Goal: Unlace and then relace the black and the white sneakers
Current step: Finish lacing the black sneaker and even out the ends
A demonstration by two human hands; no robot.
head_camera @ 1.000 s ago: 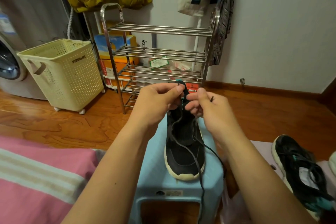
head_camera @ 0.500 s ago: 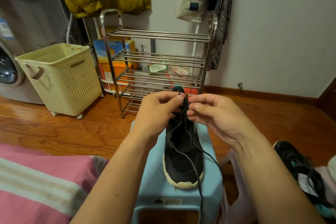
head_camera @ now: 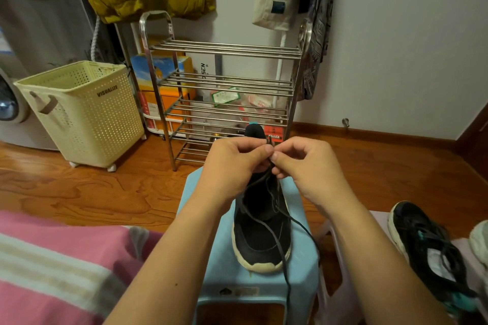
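Observation:
A black sneaker [head_camera: 260, 240] with a pale sole stands on a light blue stool [head_camera: 224, 258], toe toward me. Its dark lace [head_camera: 282, 253] trails loosely over the toe and down past the stool's front edge. My left hand [head_camera: 232, 163] and my right hand [head_camera: 301, 163] meet above the shoe's collar, fingertips together, both pinching the lace near its tip. A second black sneaker [head_camera: 425, 248] with teal trim lies on a pale pink stool [head_camera: 335, 272] at the right. The edge of a white sneaker [head_camera: 479, 243] shows at the far right.
A steel shoe rack [head_camera: 224, 92] stands just behind the stool. A cream laundry basket [head_camera: 79, 113] sits on the wooden floor at the left, by a washing machine [head_camera: 10, 103]. Pink striped bedding [head_camera: 52, 272] fills the lower left. Coats and bags hang on the wall.
My right hand has moved in closer to the left, so the fingertips now meet over the lace end. The camera has tilted down slightly; the sneaker has stayed put.

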